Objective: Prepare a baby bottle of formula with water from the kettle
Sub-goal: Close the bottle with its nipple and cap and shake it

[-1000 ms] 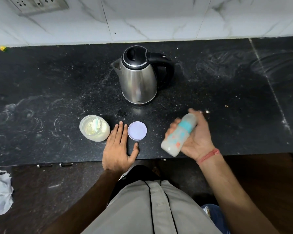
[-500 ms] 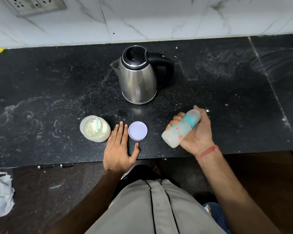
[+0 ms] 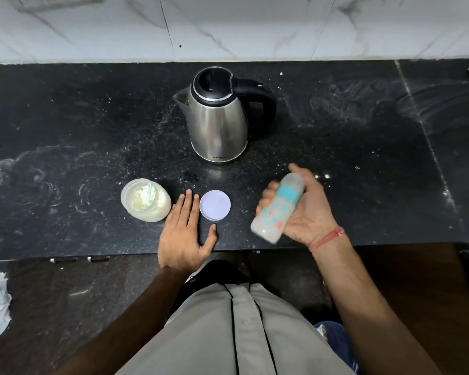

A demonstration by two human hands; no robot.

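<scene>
The baby bottle (image 3: 278, 207) is gripped in the right hand (image 3: 307, 209), right of centre in the frame; fingers are curled round its body from below and the thumb lies over the upper part. The bottle is held tilted, cap end toward the upper right and base toward the lower left, above the front edge of the black countertop (image 3: 65, 131). It is blurred; a pale, milky content and a teal band can be made out. A red thread (image 3: 328, 237) is worn round that wrist.

The left hand (image 3: 186, 231) is laid flat on the countertop near its front edge, lower centre, fingers straight and together, thumb spread to the right; nothing is held in it. A round lilac lid (image 3: 215, 205) lies just right of its fingers, above the thumb. An open jar (image 3: 145, 200) of whitish powder, with a pale green scoop (image 3: 150, 194) inside, stands just left of those fingers.

A steel kettle (image 3: 218, 123) with black lid and handle stands further back, upper centre, spout pointing left. A white marble-tiled wall (image 3: 228, 25) fills the top of the frame.
</scene>
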